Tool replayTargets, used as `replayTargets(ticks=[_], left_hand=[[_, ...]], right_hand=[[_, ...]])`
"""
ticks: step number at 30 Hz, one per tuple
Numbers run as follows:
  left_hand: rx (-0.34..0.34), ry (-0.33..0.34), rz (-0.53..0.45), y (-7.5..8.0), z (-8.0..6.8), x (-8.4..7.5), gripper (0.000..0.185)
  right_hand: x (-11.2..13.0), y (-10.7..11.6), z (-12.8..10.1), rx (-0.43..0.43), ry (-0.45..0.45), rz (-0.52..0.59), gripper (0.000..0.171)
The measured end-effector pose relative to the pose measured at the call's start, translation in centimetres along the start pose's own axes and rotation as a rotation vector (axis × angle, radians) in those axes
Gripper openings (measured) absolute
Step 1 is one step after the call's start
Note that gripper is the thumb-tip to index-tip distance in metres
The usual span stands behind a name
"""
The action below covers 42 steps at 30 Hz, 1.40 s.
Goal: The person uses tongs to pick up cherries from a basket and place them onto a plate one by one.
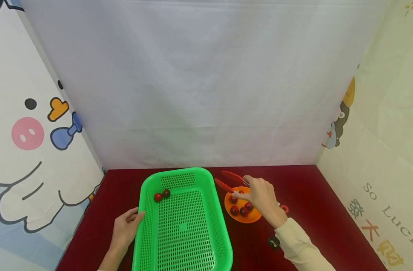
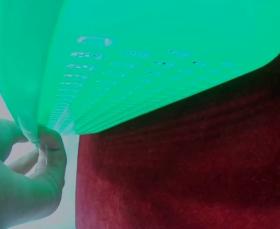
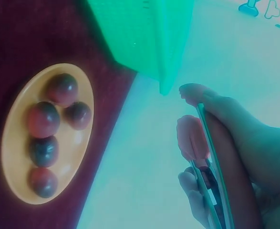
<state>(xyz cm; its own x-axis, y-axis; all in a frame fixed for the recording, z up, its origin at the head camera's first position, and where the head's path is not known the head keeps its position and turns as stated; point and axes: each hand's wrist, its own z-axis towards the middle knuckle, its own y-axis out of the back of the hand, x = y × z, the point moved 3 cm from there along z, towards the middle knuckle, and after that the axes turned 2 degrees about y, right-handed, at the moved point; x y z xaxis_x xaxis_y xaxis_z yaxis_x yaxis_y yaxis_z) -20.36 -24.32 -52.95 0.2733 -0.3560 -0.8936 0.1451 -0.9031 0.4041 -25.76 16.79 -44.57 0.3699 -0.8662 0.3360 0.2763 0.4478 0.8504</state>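
In the head view my left hand [image 1: 125,227] pinches the left rim of a green perforated plastic basket [image 1: 221,226]; the left wrist view shows thumb and fingers on that rim. Two dark red round fruits [image 1: 158,197], like cherry tomatoes, lie touching near the basket's far left corner. My right hand [image 1: 262,195] grips red-tipped tongs [image 1: 223,185] above an orange plate [image 1: 247,220]. The tong tips stand apart, point left toward the basket's right rim, and show nothing between them. Several similar fruits [image 3: 43,119] lie on the plate.
A dark red cloth [image 1: 315,214] covers the table. White curtain [image 1: 206,94] hangs behind it, with printed cartoon sheets [image 1: 33,169] at both sides. A small black object [image 1: 273,242] is beside the right sleeve.
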Motion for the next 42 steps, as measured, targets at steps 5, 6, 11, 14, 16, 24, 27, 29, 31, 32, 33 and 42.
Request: replayTargets(ticks=[5, 6, 11, 14, 16, 24, 27, 29, 31, 32, 33, 42], left_hand=[[-0.002, 0.003, 0.002, 0.0, 0.0, 0.1, 0.047], [-0.003, 0.004, 0.001, 0.0, 0.0, 0.1, 0.047], [-0.002, 0.008, -0.009, -0.1, 0.1, 0.2, 0.047], [-0.005, 0.009, -0.011, -0.1, 0.2, 0.2, 0.047], [-0.005, 0.011, -0.011, -0.1, 0.2, 0.2, 0.047], [-0.007, 0.011, -0.003, 0.0, 0.2, 0.3, 0.047], [-0.007, 0.009, -0.006, 0.0, 0.2, 0.3, 0.047], [-0.007, 0.009, -0.006, 0.0, 0.2, 0.3, 0.047], [-0.006, 0.009, -0.005, 0.0, 0.2, 0.2, 0.047], [-0.005, 0.009, -0.003, 0.0, 0.2, 0.3, 0.048], [-0.005, 0.008, -0.003, 0.0, 0.2, 0.2, 0.048], [-0.004, -0.003, -0.003, 0.0, 0.2, 0.1, 0.048]], right_hand=[[0.9, -0.1, 0.6, -0.006, 0.015, -0.006, 0.046], [1.1, -0.1, 0.7, -0.006, 0.017, -0.004, 0.047], [1.9, -0.4, 1.1, -0.009, 0.028, -0.005, 0.052], [2.3, -0.6, 1.3, -0.022, 0.044, -0.002, 0.053], [2.5, -0.8, 1.4, -0.029, 0.054, -0.001, 0.052], [3.6, -1.6, 2.1, -0.001, 0.064, -0.006, 0.047], [3.9, -1.9, 2.4, -0.002, 0.077, -0.008, 0.045], [4.1, -2.1, 2.6, -0.006, 0.091, -0.012, 0.045], [4.3, -2.3, 2.7, -0.004, 0.101, -0.006, 0.045], [4.4, -2.4, 2.7, -0.003, 0.103, -0.006, 0.046], [4.6, -2.4, 2.8, -0.003, 0.106, -0.003, 0.046], [5.7, -3.1, 3.3, -0.001, 0.133, -0.011, 0.045]])
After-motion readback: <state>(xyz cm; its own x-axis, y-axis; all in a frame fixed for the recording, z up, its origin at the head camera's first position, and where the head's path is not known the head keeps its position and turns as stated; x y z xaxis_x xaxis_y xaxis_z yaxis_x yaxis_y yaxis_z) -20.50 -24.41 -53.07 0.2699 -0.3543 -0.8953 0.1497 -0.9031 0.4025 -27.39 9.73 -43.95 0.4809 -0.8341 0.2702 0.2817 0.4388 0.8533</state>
